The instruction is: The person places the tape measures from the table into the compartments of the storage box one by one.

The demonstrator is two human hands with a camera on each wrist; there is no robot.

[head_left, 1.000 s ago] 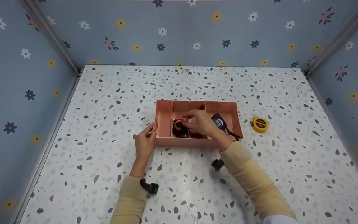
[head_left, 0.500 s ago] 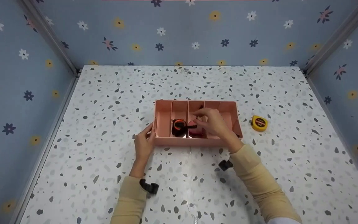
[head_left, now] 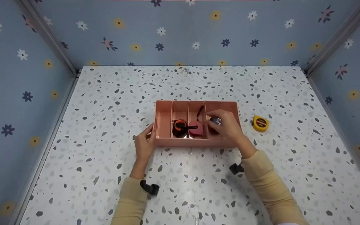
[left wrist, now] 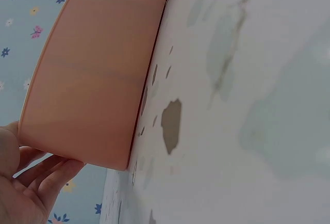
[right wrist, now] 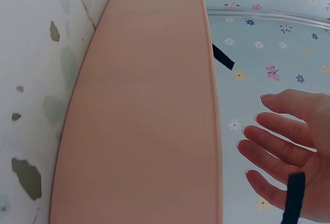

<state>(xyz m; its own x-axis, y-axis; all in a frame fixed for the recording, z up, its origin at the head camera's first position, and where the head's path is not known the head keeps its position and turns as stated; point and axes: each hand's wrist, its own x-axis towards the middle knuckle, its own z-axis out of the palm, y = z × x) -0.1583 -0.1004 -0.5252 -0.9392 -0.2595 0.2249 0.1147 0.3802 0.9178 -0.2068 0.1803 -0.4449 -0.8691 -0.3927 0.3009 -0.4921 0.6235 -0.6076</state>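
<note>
Box [head_left: 195, 142]: left hand [head_left: 144, 143] clamps its end.
Dark tape measure [head_left: 216, 120]: placed, we judge; right hand [head_left: 227, 125], fingers apart.
Yellow tape measure [head_left: 260, 123]: likely next reach.

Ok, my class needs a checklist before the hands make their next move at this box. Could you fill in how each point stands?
1. Box steadied: ok; the left hand holds the left end of the pink box.
2. Right hand free: ok; the right hand has its fingers loosely spread.
3. Dark blue tape measure lying flat: cannot tell; the right hand partly hides it.
4. Straps within compartments: not ok; a black strap reaches over the red tape measure.
5. All tape measures boxed: not ok; the yellow tape measure lies outside, right of the box.
</note>
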